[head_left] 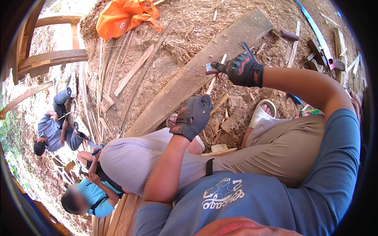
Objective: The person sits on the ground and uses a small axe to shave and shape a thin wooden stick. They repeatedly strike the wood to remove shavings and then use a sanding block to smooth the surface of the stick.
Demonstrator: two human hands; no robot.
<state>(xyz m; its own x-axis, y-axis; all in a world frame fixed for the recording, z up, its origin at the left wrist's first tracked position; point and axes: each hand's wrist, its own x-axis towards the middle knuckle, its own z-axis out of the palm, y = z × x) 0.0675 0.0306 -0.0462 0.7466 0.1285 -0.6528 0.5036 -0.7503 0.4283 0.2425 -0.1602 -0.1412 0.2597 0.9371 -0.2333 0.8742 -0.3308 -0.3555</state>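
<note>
My left hand (193, 117), in a black glove, is closed around the lower end of a thin pale wood stick (213, 83). The stick points up and away, leaning right. At its upper part is my right hand (242, 70), also gloved, closed on a bladed tool (247, 50). A dark narrow blade-like piece juts beyond the knuckles; a shiny piece with a dark reddish-brown edge shows by the fingertips, crossing the stick. The fist hides most of the tool, so its exact kind is unclear. Under both hands slants a long, wide plank (173, 98).
Shavings and wood strips (136, 70) litter the ground. An orange bag (126, 19) lies at the far left. To the right are a brown cylinder (289, 35), a long light-blue strip (315, 27) and dark wooden blocks (316, 53). Two people (57, 131) sit at left beside a wooden frame (55, 56).
</note>
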